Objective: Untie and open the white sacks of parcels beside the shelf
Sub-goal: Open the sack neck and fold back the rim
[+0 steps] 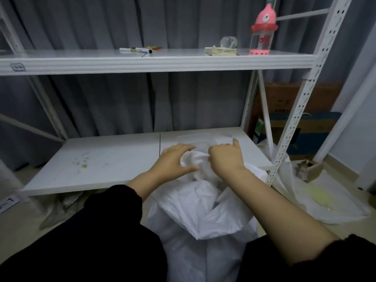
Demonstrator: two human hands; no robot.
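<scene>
A white sack [203, 216] stands on the floor between my knees, right in front of the lower shelf board [101, 159]. Its neck is bunched into a knot [196, 159] at the top. My left hand [173, 161] curls round the knot from the left, thumb below and fingers above. My right hand [225, 157] pinches the bunched fabric from the right. A second white sack [317, 198] lies flattened on the floor to the right of the shelf post.
A clear plastic box [199, 139] sits on the lower board just behind my hands. The upper shelf [142, 62] carries markers [135, 50], a paper stack [220, 51] and a pink bottle [263, 31]. Cardboard boxes [293, 119] stand at the right, behind the white upright [299, 110].
</scene>
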